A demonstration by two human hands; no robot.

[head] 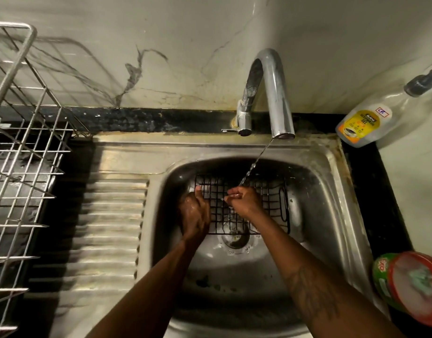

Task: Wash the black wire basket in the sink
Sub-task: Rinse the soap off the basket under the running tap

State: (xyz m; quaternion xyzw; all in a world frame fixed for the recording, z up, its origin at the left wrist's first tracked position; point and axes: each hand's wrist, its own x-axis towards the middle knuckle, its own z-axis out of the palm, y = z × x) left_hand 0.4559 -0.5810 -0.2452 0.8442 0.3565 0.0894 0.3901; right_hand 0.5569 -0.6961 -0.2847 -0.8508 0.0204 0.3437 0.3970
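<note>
Black wire basket (268,198) lies in sink (332,191) bowl, frame centre, over the drain (235,239). Left hand (195,211) grips basket's 9 o'clock edge, fingers curled round it. Right hand (244,201) sits on mesh middle, fingers curled; cannot tell if it's pinching wire or something small. Tap (273,93) at 12 o'clock, water stream (254,164) hitting the basket beside the right hand. Soap bottle (371,123) at 2 o'clock, red tub (415,284) at 4, dish rack (22,154) at 9.
</note>
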